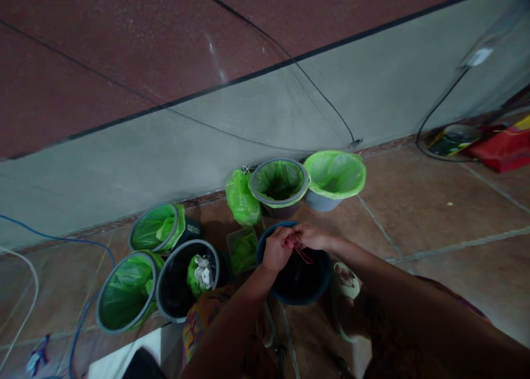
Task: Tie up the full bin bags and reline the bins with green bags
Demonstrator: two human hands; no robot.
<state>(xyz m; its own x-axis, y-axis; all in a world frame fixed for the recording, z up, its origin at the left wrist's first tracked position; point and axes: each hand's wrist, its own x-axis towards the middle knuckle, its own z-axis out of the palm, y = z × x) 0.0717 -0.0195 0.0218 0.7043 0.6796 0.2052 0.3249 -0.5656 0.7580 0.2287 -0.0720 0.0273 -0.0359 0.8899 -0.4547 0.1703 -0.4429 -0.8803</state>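
Note:
My left hand and my right hand meet over a dark bucket with a blue rim, standing on the floor between my feet. The fingers of both are closed round a bunched red string, and a thin loop of it hangs below them. Shadow hides most of the bucket's inside. Just left of the bucket is a small clear container with green plastic in it. Beyond it lies a green plastic bag, bunched at the top.
Against the wall stand a grey-rimmed bin and a pale bin, both lined in green. Several more bins cluster left, including a dark bin holding crumpled waste. A blue cable crosses the floor. Red object at right.

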